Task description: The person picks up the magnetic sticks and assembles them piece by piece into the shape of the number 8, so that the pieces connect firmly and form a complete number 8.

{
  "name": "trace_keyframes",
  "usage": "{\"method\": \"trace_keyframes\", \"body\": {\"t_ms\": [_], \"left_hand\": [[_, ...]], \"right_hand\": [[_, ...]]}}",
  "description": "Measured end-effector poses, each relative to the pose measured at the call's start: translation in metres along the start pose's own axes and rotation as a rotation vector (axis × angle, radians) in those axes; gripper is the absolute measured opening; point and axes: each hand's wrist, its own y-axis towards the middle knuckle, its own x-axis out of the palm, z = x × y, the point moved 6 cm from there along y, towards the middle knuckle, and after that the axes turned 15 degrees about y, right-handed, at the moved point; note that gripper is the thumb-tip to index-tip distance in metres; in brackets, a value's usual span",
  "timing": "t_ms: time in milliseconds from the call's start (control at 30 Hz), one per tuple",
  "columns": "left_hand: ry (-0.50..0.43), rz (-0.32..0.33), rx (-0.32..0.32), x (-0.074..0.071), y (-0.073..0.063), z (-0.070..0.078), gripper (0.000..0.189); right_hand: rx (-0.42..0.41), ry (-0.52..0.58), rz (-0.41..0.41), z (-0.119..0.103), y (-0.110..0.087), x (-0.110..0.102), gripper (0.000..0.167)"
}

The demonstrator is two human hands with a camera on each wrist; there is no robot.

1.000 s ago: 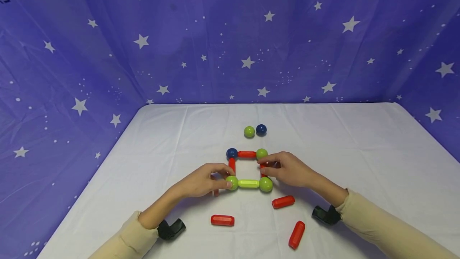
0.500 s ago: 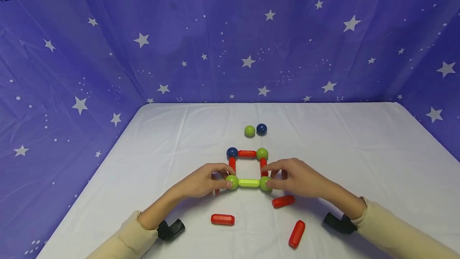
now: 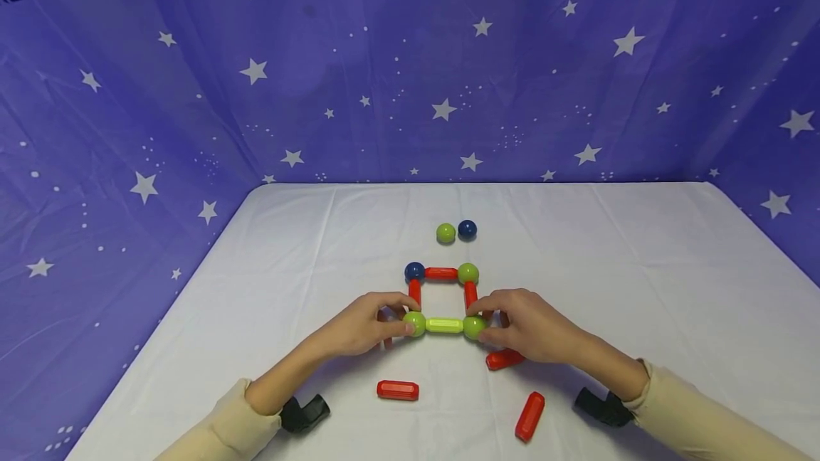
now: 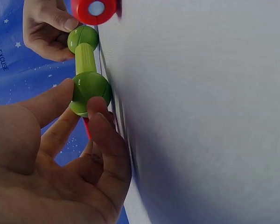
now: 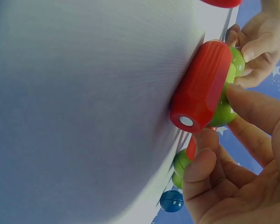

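Note:
A square of magnetic rods and balls lies on the white table. Its near side is a yellow-green rod (image 3: 445, 325) between two green balls. My left hand (image 3: 365, 322) pinches the near left green ball (image 4: 90, 92) between thumb and fingers. At the other end, my right hand (image 3: 538, 326) has its thumb and fingertips around the near right green ball (image 3: 473, 327). Red rods (image 3: 470, 294) form the other sides, meeting at a blue ball (image 3: 415, 272) and a green ball (image 3: 468, 274) on the far corners.
Beyond the square sit a loose green ball (image 3: 445, 233) and a dark blue ball (image 3: 468, 230). Nearer lie loose red rods: one at front left (image 3: 398, 390), another at front right (image 3: 529, 417). A third red rod (image 5: 203, 84) is partly behind my right hand in the head view.
My right hand has come down from the square's right red rod toward me, onto the near right green ball. The left hand stays on its ball.

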Motion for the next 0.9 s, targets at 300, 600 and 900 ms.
{"method": "trace_keyframes", "body": {"t_ms": [300, 600, 900], "left_hand": [[0.002, 0.039, 0.004, -0.003, -0.009, 0.003, 0.029], [-0.052, -0.013, -0.037, 0.002, -0.038, 0.009, 0.026], [0.033, -0.064, -0.025, 0.016, -0.056, 0.021, 0.025]], "right_hand": [[0.015, 0.018, 0.007, 0.002, -0.001, 0.001, 0.034], [0.024, 0.057, -0.010, 0.004, 0.000, 0.003, 0.032], [0.003, 0.087, -0.014, 0.005, 0.000, 0.001, 0.033]]}}
